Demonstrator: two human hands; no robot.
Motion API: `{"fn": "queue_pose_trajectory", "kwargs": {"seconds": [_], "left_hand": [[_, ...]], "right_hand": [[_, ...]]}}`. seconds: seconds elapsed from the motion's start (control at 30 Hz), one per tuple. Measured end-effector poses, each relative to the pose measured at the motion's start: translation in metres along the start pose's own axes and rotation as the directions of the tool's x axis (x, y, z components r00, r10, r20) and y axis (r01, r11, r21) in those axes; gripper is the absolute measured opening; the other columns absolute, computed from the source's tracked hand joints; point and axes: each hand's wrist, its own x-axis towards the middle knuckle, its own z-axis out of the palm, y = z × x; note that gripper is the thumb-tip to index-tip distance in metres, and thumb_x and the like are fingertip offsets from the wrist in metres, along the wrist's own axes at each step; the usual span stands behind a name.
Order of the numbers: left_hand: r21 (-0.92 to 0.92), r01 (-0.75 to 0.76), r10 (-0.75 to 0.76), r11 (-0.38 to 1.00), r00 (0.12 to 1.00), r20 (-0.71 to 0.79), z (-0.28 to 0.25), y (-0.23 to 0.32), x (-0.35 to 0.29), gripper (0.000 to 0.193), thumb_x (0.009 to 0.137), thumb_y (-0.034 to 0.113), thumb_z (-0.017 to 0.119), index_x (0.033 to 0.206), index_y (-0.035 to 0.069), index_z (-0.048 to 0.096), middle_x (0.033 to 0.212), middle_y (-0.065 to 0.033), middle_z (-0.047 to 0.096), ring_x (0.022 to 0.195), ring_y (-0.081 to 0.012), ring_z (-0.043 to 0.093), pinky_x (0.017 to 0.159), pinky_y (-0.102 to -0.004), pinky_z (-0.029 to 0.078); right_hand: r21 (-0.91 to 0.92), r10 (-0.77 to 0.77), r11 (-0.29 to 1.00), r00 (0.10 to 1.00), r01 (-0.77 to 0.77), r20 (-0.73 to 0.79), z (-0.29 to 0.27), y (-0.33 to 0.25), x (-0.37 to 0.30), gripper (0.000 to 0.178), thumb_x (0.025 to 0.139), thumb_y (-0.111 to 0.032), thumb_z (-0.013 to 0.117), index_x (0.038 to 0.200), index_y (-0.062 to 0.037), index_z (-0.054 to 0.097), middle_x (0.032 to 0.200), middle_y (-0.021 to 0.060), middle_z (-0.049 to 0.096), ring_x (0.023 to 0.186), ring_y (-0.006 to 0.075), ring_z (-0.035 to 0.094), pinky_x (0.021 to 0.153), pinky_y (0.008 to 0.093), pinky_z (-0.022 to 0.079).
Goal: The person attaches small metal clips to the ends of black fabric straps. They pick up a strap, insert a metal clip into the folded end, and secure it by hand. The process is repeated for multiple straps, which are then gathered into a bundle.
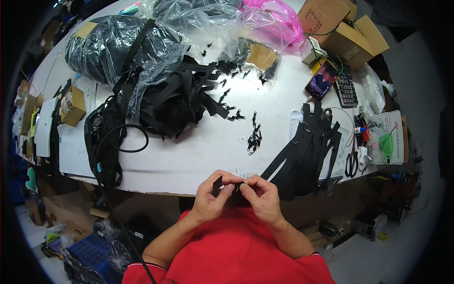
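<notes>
My left hand (pixel 211 196) is closed on a black zipper tape (pixel 217 186), whose end sticks up between thumb and fingers. Close beside it, my right hand (pixel 263 197) pinches a small black zipper slider (pixel 237 187) against the tape. Fingertips partly cover where the two meet. Both hands are just off the table's front edge, before my red shirt. Loose black zipper sliders (pixel 254 139) lie in a cluster beyond the hands, with more trailing toward the back. To the right, a flat bundle of black zipper tapes (pixel 307 158) hangs slightly over the edge.
A tangled heap of black tapes (pixel 170 102) covers the left of the white table (pixel 208 154), beside a plastic-wrapped black roll (pixel 101 49). A black cable (pixel 106 196) runs down the left. At right are a lit phone (pixel 321 81), a calculator (pixel 346 90), scissors (pixel 351 164) and cardboard boxes (pixel 350 42).
</notes>
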Motion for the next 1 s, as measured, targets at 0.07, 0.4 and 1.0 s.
{"fn": "queue_pose_trajectory", "kwargs": {"seconds": [0.07,0.4,1.0], "left_hand": [[-0.1,0.093,-0.1,0.991,0.993,-0.064,0.005,0.003,-0.002,0.019,0.098,0.0,0.058,0.114,-0.002,0.067,0.106,-0.0092,0.062,0.088,-0.0104,0.06,0.076,-0.0227,0.048],[0.111,-0.108,0.114,0.988,0.992,-0.05,0.002,-0.002,0.0,0.021,0.092,-0.008,0.06,0.112,-0.005,0.067,0.104,-0.0118,0.064,0.076,-0.0127,0.065,0.064,-0.0226,0.056],[0.017,-0.04,0.04,0.999,0.999,0.0,0.0,0.001,-0.003,0.018,0.097,-0.005,0.057,0.114,-0.005,0.063,0.105,-0.01,0.059,0.075,-0.0099,0.059,0.067,-0.0225,0.05]], "right_hand": [[-0.189,-0.143,0.972,0.99,0.138,-0.014,-0.001,0.006,0.003,0.011,0.091,-0.009,0.072,0.098,-0.0009,0.07,0.087,0.0014,0.064,0.071,0.0051,0.052,0.062,0.0208,0.041],[-0.161,-0.098,0.982,0.995,0.099,0.017,-0.001,0.012,0.004,0.005,0.09,-0.008,0.072,0.09,-0.0025,0.071,0.083,-0.0009,0.061,0.068,0.0036,0.048,0.061,0.0214,0.038],[-0.225,-0.245,0.945,0.969,0.236,-0.013,0.003,0.011,0.006,0.008,0.085,-0.006,0.075,0.082,-0.003,0.069,0.077,0.0009,0.063,0.063,0.0057,0.049,0.056,0.0232,0.038]]}}
